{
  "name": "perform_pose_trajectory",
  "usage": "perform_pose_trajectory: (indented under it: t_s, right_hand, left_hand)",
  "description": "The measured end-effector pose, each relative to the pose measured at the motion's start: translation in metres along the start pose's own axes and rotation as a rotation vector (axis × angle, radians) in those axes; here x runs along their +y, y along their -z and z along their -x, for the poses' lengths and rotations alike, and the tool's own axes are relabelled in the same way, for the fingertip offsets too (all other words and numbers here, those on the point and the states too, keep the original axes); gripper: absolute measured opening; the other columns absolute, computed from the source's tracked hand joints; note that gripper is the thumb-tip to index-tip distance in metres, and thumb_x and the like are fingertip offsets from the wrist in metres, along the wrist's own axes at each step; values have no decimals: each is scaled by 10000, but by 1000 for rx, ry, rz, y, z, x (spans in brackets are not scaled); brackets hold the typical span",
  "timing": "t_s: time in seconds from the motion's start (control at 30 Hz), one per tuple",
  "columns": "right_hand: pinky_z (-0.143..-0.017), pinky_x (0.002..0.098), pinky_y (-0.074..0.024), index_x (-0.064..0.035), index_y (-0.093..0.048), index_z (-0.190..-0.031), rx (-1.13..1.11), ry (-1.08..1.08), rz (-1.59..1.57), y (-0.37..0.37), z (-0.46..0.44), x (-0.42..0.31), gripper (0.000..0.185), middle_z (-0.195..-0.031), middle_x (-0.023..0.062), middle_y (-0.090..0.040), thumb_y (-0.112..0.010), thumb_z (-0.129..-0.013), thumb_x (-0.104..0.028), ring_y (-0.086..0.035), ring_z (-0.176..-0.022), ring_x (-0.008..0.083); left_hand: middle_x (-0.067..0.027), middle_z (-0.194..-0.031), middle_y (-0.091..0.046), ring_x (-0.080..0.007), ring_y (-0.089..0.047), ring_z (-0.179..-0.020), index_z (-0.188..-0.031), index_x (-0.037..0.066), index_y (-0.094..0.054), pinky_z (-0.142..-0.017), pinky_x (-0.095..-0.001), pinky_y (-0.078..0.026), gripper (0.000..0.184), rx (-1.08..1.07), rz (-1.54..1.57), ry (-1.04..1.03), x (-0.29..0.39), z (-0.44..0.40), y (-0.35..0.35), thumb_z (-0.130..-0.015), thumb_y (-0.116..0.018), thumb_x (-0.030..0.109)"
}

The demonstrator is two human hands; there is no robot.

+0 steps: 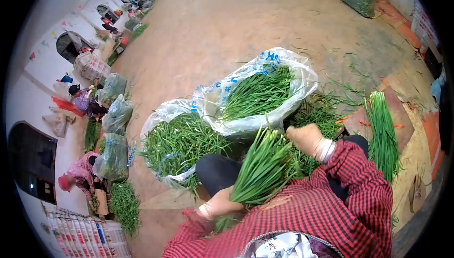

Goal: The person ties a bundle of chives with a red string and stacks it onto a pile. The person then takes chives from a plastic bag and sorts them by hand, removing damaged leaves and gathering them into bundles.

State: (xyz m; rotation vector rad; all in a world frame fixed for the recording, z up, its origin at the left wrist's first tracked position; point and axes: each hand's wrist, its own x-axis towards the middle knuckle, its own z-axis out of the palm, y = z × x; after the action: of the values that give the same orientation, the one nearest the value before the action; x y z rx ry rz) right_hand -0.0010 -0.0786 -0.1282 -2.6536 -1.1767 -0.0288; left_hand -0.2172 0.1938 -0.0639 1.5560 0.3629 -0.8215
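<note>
1. Currently, the left grip (pixel 224 204) is holding the garlic-chive bunch (pixel 262 168) beside the left knee (pixel 213 170), apparently steadying its leaves (pixel 247 187).
2. The right grip (pixel 306 140) is hovering beside the stem ends (pixel 270 135); its closure cannot be determined.

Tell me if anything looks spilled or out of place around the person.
Loose stems lie strewn on the floor just right of the far bag, with strays beyond. They look spilled, unlike the gathered bunch in the left hand or the neat bundle at right.
</note>
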Motion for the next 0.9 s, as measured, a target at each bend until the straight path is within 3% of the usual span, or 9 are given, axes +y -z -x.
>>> perform_pose_trajectory:
  t_s: [0.1, 0.2, 0.3, 0.4, 0.53, 0.63, 0.73, 0.8, 0.9]
  right_hand:
    - [-521, 413, -506, -80, -579, -836, 117, -154, 71, -27, 6, 68, 82, -658, 103, -624, -561, -757, -69, -659, -629, 309]
    - [-817, 416, -527, -44, -676, -1048, -454, -510, 51, 1, 19, 100, 347, -1019, 171, -688, -614, -888, -346, -668, -945, 327]
    - [-873, 428, -489, -40, -602, -1199, -161, -430, -298, 26, 19, 57, 586, -1029, 197, -675, -591, -859, -517, -641, -1002, 344]
    - [-631, 370, -499, -63, -564, -1267, 28, -279, -717, 45, 2, -2, 611, -715, 87, -643, -657, -837, -487, -630, -651, 255]
    - [-612, 349, -509, -126, -550, -1303, 29, -61, -495, 45, -18, -50, 517, -708, 86, -615, -684, -851, -341, -635, -640, 252]
    - [-591, 360, -516, -90, -644, -1073, 271, 214, -530, 7, -27, -47, 244, -739, 122, -619, -621, -908, -268, -656, -643, 241]
    - [-544, 336, -519, -78, -643, -1051, 375, 175, -670, 9, -20, -22, 173, -747, 100, -646, -581, -929, -183, -654, -608, 191]
    - [-498, 292, -516, -64, -641, -1036, 194, -263, -1206, 14, -15, 10, 155, -755, 69, -668, -545, -951, -151, -640, -582, 141]
    - [-561, 250, -533, -40, -624, -1080, 242, -630, -1239, 18, 5, 77, 224, -784, 58, -669, -530, -980, -216, -645, -652, 112]
  left_hand:
    - [-44, -1152, -622, -122, -573, -1037, -1331, -3, -475, -919, -270, -464, 622, 54, -32, -100, -16, 10, 10, -741, -670, -29]
    - [-22, -1141, -629, -113, -579, -1025, -1276, 1, -519, -914, -276, -470, 566, 67, 117, 34, -21, 13, 16, -733, -674, -36]
    - [-5, -1114, -634, -100, -579, -994, -1258, 8, -530, -891, -267, -471, 541, 125, 69, -135, -19, 6, 10, -732, -642, -53]
    - [-23, -1125, -655, -110, -604, -983, -1233, 2, -563, -865, -272, -494, 510, 132, 69, -146, -14, -2, 2, -737, -645, -84]
    - [3, -1091, -648, -89, -584, -964, -1229, 14, -563, -847, -257, -481, 515, 106, 16, -128, -2, -5, -9, -730, -650, -77]
    - [10, -1081, -647, -81, -581, -953, -1222, 21, -567, -837, -251, -482, 511, 94, -76, -133, -8, -6, -9, -727, -656, -72]
    - [10, -1077, -647, -78, -581, -944, -1210, 19, -571, -828, -249, -483, 494, 85, 13, -87, -14, -2, -8, -732, -663, -61]
    - [4, -1079, -646, -77, -577, -947, -1236, 11, -555, -835, -243, -477, 516, 80, 42, -76, -19, 0, -6, -732, -650, -51]
    - [0, -1053, -654, -81, -585, -922, -1202, 9, -568, -820, -246, -482, 478, 100, 34, -85, -20, 2, -4, -735, -658, -44]
